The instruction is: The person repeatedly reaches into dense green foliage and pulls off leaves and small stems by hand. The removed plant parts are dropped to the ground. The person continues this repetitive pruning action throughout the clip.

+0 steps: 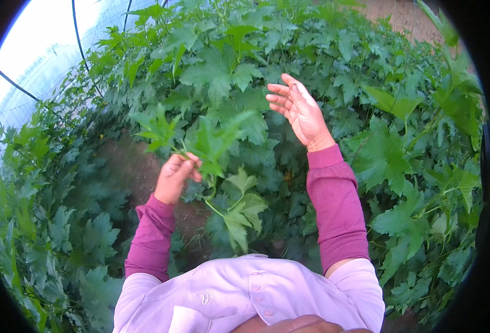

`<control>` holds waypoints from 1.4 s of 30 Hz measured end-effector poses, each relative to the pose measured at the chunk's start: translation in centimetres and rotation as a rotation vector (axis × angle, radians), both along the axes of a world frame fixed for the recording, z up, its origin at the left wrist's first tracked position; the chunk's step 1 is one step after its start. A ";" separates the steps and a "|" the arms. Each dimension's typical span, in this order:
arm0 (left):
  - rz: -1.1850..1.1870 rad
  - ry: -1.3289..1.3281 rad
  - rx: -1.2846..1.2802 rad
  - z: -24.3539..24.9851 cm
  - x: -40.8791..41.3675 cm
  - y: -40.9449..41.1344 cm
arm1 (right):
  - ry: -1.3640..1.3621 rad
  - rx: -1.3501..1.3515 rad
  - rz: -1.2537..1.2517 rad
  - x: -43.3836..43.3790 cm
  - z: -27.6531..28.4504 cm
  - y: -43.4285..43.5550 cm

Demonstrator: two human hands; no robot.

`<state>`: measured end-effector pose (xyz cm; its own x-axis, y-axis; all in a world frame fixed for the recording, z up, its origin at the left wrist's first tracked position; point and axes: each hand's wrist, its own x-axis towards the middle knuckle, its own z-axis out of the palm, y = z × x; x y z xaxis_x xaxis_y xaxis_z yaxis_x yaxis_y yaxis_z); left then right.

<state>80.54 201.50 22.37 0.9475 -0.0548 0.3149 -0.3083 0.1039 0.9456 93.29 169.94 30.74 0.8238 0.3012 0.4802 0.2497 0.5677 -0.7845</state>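
Observation:
Between the thumb and fingers of my left hand [179, 172] is a leafy green shoot [215, 143], its upper leaves blurred. Lower on the shoot, a stalk bends down to paler, drooping lobed leaves [242, 208] in front of my chest. My right hand [297, 110] is raised higher and to the right, palm showing and fingers apart, with nothing in it. Close by its fingertips stand broad lobed leaves [224, 77] of the dense plants. Whether the held shoot is cut or still rooted, I cannot tell.
Tall leafy plants [388, 154] crowd the right side, and more foliage [99, 237] fills the left. Bare brown soil [138, 166] shows between the rows. Dark curved frame poles [78, 35] and pale sheeting [28, 62] stand at the upper left.

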 end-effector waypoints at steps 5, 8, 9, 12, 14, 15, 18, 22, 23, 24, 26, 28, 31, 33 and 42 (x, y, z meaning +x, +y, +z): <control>-0.090 0.022 -0.025 0.1 0.5 -1.3 | -0.259 -0.013 0.017 -2.0 5.9 0.2; -0.130 0.030 -0.017 -0.1 0.5 -2.0 | -0.206 -0.101 -0.685 -0.2 6.0 -1.5; -0.145 0.034 -0.010 -0.1 0.6 -2.3 | -0.161 -0.042 -0.774 1.3 5.3 -2.5; -0.203 0.050 -0.004 -0.5 0.3 -2.7 | -0.083 -0.167 -0.901 4.0 4.5 -2.9; -0.239 0.038 0.013 -0.9 0.2 -3.0 | -0.036 -0.268 -0.797 4.6 4.6 -2.9; -0.263 0.035 0.027 -1.0 0.1 -3.0 | 0.040 -0.339 -0.695 4.7 5.1 -3.1; -0.301 0.077 0.040 -1.3 -0.2 -2.9 | -0.155 -0.471 -0.927 6.7 5.4 -3.1; -0.288 0.089 0.047 -1.4 -0.8 -2.2 | -0.551 -0.287 -1.414 7.3 6.9 -4.1; -0.287 0.088 0.047 -1.5 -0.9 -2.1 | -0.642 -0.210 -1.543 7.2 7.5 -4.1; -0.292 0.087 0.051 -1.6 -0.9 -2.1 | -0.515 -0.260 -1.541 5.4 8.6 -3.6; -0.310 0.089 0.042 -1.7 -0.8 -2.3 | -0.444 -0.098 -1.255 8.3 9.0 -3.4; -0.298 0.091 0.041 -1.6 -0.7 -2.6 | -0.159 -0.103 -0.793 7.7 9.9 -2.9; -0.302 0.104 0.022 -1.7 -0.6 -2.5 | -0.164 0.015 -0.441 6.5 9.7 -1.9; -0.322 0.114 0.020 -1.9 -0.6 -2.3 | -0.324 0.006 -0.743 5.4 9.7 -1.7; -0.347 0.133 -0.004 -2.6 -0.9 -3.6 | -0.255 -0.314 -0.937 6.5 12.4 -3.2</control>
